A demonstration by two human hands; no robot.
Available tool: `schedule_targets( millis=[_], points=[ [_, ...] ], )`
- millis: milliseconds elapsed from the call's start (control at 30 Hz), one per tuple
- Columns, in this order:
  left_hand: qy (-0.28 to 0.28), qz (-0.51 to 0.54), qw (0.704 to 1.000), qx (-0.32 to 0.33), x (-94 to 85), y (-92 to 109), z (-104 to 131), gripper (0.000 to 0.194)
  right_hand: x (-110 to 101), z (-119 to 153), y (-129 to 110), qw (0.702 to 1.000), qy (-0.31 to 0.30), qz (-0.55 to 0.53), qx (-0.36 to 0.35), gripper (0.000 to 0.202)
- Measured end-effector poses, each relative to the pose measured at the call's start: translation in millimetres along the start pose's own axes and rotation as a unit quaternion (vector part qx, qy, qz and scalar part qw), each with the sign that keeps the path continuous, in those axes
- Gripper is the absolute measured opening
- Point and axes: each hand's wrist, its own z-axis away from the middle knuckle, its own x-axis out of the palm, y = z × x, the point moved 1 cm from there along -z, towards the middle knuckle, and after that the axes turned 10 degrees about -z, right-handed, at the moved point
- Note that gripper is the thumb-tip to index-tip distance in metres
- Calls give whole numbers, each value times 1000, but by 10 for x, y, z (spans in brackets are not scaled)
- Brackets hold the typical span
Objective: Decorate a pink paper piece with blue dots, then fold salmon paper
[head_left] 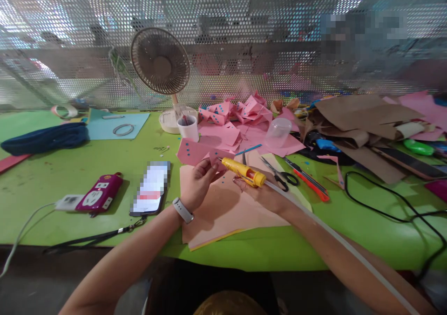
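My left hand (199, 181), with a white watch band at the wrist, pinches a pink paper piece with blue dots (190, 152). My right hand (260, 196) is closed around a yellow glue gun (242, 171), its nozzle pointing left at the paper by my left fingertips. A long whitish stick (324, 224) runs from the gun's rear end along my right forearm. Beneath both hands lies a stack of peach paper sheets (216, 217). Black-handled scissors (282, 177) rest just right of the gun, and an orange box cutter (310, 181) lies beyond them.
Folded pink papers (251, 110) are heaped at the back beside a clear plastic cup (278, 132). A fan (160, 63) and a white cup (188, 128) stand behind my left hand. A phone (151, 189) and a purple power bank (101, 194) lie left; a black cable (380, 215) loops right.
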Motion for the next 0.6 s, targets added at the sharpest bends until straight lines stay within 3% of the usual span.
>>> schedule_targets(
  millis=[233,600],
  points=[
    [7,8,1000,-7,10,7,3,35,-5,-5,-20,999,18,31,-37,25],
    [8,17,1000,-10,2,-5,0,40,-28,6,-58,999,3,32,-12,20]
  ],
)
